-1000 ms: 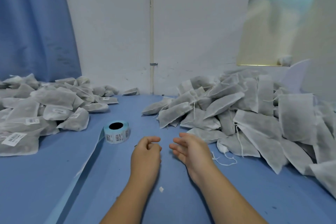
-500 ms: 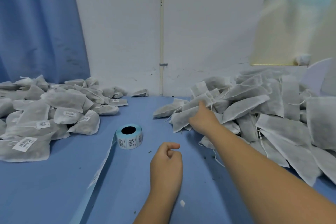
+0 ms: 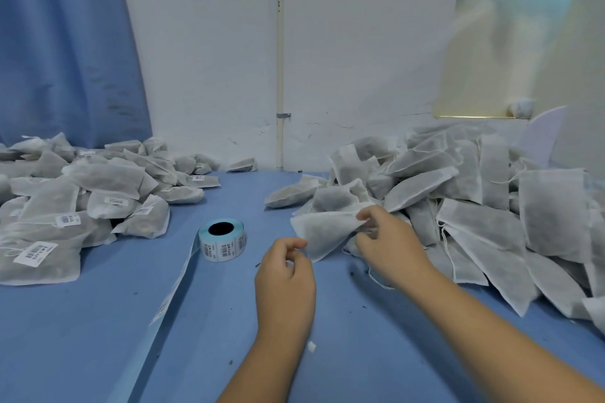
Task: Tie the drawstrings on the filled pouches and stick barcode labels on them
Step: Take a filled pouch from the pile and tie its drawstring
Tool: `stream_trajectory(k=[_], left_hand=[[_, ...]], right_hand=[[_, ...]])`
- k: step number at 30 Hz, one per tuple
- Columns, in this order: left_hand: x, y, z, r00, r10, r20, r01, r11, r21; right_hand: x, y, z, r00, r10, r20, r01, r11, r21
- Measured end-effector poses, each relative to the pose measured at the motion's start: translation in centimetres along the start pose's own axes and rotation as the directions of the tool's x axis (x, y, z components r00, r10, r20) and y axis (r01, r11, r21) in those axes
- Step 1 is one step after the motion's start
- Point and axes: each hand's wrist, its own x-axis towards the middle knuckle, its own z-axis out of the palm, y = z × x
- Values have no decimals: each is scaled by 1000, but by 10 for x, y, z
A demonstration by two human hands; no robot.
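A second ago both your hands were bare at the middle of the bench [image 3: 98,337]. Half a second ago your right hand [image 3: 389,245] went into the right heap [image 3: 474,206]. By this moment it had drawn one pouch [image 3: 327,232] out toward centre frame, its fingers [image 3: 366,214] pinching the pouch's upper edge. The pouch lay just left of that heap, its lower corner close to your left hand [image 3: 284,275]. That hand had hardly moved: its fingers were curled, with nothing visible in them. The roll [image 3: 222,240] stood untouched left of centre, and the labelled left heap [image 3: 82,213] looked the same. So a fresh pouch was in hand, and I judged that tying its drawstring came next, then the label.
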Motion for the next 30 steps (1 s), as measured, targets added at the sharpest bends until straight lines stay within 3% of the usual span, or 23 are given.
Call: stream_trajectory(k=[5, 9, 13, 16, 23, 30], left_hand=[[-12, 13, -1, 980, 198, 24, -199, 978, 58], [-20, 13, 3, 939, 319, 128, -339, 923, 180], [-30, 15, 7, 873, 422, 246, -467, 868, 169], [-35, 15, 10, 860, 419, 292, -471, 871, 139], [-34, 15, 9, 883, 407, 231, -450, 876, 175], [-35, 21, 7, 888, 415, 199, -447, 881, 156]], right_hand=[[-47, 11, -29, 999, -33, -17, 35, 990, 134], [-76, 15, -40, 997, -54, -49, 65, 960, 272], [-92, 14, -41, 986, -148, -76, 166, 929, 330], [-95, 12, -42, 970, -225, -91, 242, 921, 306], [-105, 2, -43, 938, -329, -109, 346, 878, 332], [-101, 7, -42, 960, -232, -159, 269, 923, 276]])
